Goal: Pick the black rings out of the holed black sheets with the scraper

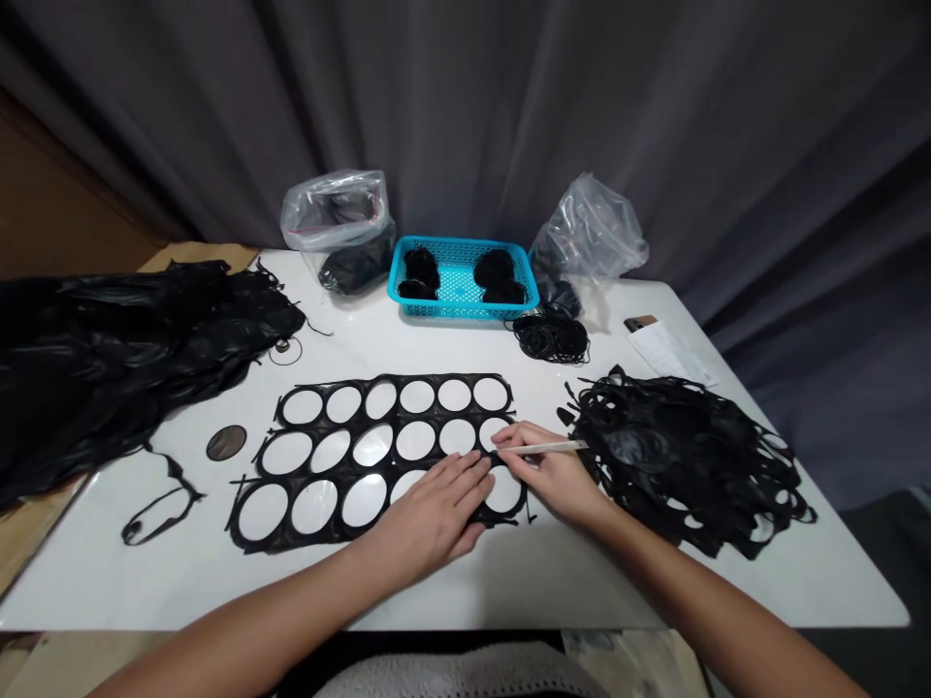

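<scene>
A thin black sheet [341, 461] with rows of round cut-outs lies flat on the white table, the tabletop showing through its holes. My left hand [440, 504] rests palm down on the sheet's lower right part, fingers stretched out, hiding some of the holes. In my right hand [557, 475] is a slim, pale pen-like tool [542, 448], held in a pinch. Its tip points left, at the sheet's right side close to my left fingertips. I cannot make out whether the tip is a blade.
Black perforated scraps [676, 456] pile up at right; black sheeting [131, 359] covers the left. Behind stand a blue basket [465, 308] holding black bundles, a left plastic bag [341, 233] and a right plastic bag [593, 233]. A dark disc [227, 443] lies left of the sheet.
</scene>
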The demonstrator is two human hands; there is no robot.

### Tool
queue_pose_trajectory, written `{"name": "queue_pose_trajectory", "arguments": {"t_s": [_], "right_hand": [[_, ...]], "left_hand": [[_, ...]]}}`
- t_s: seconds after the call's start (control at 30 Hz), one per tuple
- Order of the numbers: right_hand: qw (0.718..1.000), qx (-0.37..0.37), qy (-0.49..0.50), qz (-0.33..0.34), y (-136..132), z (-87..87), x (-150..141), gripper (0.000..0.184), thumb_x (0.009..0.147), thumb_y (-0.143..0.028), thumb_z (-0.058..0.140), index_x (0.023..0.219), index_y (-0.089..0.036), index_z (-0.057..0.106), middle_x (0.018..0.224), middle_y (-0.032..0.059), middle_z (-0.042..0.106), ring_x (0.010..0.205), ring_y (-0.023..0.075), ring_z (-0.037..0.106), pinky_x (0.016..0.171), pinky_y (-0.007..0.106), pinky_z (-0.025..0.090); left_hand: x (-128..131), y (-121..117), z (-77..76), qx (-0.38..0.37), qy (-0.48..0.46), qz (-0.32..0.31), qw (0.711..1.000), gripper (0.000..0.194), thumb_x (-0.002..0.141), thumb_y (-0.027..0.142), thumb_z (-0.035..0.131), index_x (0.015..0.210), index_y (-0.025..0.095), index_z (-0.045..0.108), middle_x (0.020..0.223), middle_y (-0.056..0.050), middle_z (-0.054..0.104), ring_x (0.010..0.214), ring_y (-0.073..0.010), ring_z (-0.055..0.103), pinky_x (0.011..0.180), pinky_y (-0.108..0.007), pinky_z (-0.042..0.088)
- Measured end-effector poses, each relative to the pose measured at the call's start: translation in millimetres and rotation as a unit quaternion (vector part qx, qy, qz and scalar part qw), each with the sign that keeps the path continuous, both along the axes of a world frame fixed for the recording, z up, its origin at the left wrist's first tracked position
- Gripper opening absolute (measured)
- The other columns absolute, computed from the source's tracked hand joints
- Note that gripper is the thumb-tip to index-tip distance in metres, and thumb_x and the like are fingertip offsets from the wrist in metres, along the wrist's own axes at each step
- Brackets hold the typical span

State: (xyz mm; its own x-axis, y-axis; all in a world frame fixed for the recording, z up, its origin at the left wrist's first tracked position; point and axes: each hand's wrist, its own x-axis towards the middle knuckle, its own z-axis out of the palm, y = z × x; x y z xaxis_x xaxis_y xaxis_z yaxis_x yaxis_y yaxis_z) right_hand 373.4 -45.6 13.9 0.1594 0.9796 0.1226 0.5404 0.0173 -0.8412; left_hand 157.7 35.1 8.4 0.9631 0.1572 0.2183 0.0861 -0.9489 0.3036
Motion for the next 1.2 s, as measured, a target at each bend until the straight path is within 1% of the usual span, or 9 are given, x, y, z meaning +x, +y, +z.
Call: {"name": "queue_pose_trajectory", "arguments": {"t_s": [0.23,0.4,0.47,0.57,0.67,0.73,0.87,0.97,1.2], "right_hand": [[0.999,0.011,-0.030,0.009,-3,-2.1,-4,0.016,0.093,-0.021,0.052,0.078,-0.023,0.057,0.098,0.0065,0.070,0.095,0.0202,0.067,0.083,0.034,0.053],[0.956,0.076,-0.268,0.090,-1,-2.6,-7,0.013,0.090,-0.015,0.052,0.096,-0.020,0.062,0.109,0.0136,0.070,0.102,0.0281,0.062,0.086,0.042,0.049],[0.933,0.073,-0.348,0.059,10,3.6,7,0.016,0.087,-0.013,0.053,0.099,-0.020,0.062,0.109,0.0137,0.070,0.102,0.0293,0.060,0.086,0.042,0.046],[0.919,0.057,-0.382,-0.075,32,16.5,46,0.019,0.089,-0.010,0.045,0.095,-0.019,0.061,0.094,0.0141,0.069,0.091,0.0296,0.060,0.082,0.043,0.043],[0.926,0.047,-0.324,-0.186,41,27.8,76,0.014,0.092,-0.019,0.046,0.087,-0.020,0.059,0.089,0.0107,0.070,0.082,0.0268,0.061,0.076,0.038,0.043],[0.948,0.030,-0.241,-0.205,33,33.2,77,0.015,0.092,-0.025,0.049,0.081,-0.023,0.058,0.088,0.0069,0.072,0.076,0.0237,0.062,0.073,0.034,0.044],[0.987,-0.023,-0.079,-0.137,-7,36.4,33,0.016,0.093,-0.030,0.053,0.081,-0.023,0.061,0.088,0.0034,0.073,0.079,0.0210,0.065,0.075,0.032,0.048],[0.995,-0.062,0.004,-0.079,-36,28.5,-12,0.015,0.094,-0.030,0.053,0.084,-0.023,0.062,0.093,0.0041,0.073,0.088,0.0211,0.067,0.078,0.033,0.050],[0.994,-0.033,-0.011,-0.103,-65,1.1,-56,0.013,0.093,-0.023,0.052,0.089,-0.024,0.065,0.092,0.0045,0.070,0.093,0.0226,0.065,0.081,0.036,0.052]], "left_hand": [[-1,2,2.5,-0.019,0.002,-0.011,1.000,0.051,0.095,0.028,0.055,0.142,0.013,0.045,0.148,-0.016,0.049,0.140,-0.0269,0.043,0.116,-0.046,0.037],[0,3,2.0,-0.023,0.013,-0.019,0.999,0.054,0.094,0.028,0.058,0.143,0.011,0.044,0.147,-0.015,0.051,0.141,-0.0273,0.043,0.118,-0.046,0.034],[0,3,1.1,-0.022,0.010,-0.021,0.999,0.053,0.094,0.028,0.057,0.143,0.011,0.044,0.146,-0.015,0.051,0.141,-0.0272,0.042,0.118,-0.046,0.035],[-1,6,1.3,-0.023,0.007,-0.027,0.999,0.054,0.094,0.028,0.055,0.144,0.013,0.043,0.146,-0.015,0.051,0.142,-0.0263,0.041,0.117,-0.045,0.035],[-4,8,5.2,-0.026,-0.001,-0.037,0.999,0.053,0.095,0.029,0.054,0.145,0.014,0.042,0.147,-0.013,0.051,0.142,-0.0249,0.040,0.118,-0.045,0.035],[-8,6,9.1,-0.022,-0.008,-0.036,0.999,0.052,0.096,0.029,0.054,0.145,0.015,0.042,0.148,-0.013,0.050,0.143,-0.0249,0.040,0.118,-0.045,0.035],[-18,-7,13.7,-0.007,-0.002,-0.027,1.000,0.043,0.097,0.027,0.053,0.138,0.015,0.049,0.143,-0.014,0.054,0.139,-0.0264,0.045,0.117,-0.045,0.037],[-23,-18,10.5,0.017,0.011,-0.021,1.000,0.037,0.097,0.029,0.053,0.130,0.014,0.055,0.143,-0.015,0.054,0.137,-0.0286,0.047,0.115,-0.047,0.038],[-26,-29,-0.3,0.040,0.006,-0.002,0.999,0.043,0.096,0.030,0.054,0.136,0.015,0.050,0.150,-0.016,0.046,0.142,-0.0300,0.040,0.115,-0.047,0.037]]}}
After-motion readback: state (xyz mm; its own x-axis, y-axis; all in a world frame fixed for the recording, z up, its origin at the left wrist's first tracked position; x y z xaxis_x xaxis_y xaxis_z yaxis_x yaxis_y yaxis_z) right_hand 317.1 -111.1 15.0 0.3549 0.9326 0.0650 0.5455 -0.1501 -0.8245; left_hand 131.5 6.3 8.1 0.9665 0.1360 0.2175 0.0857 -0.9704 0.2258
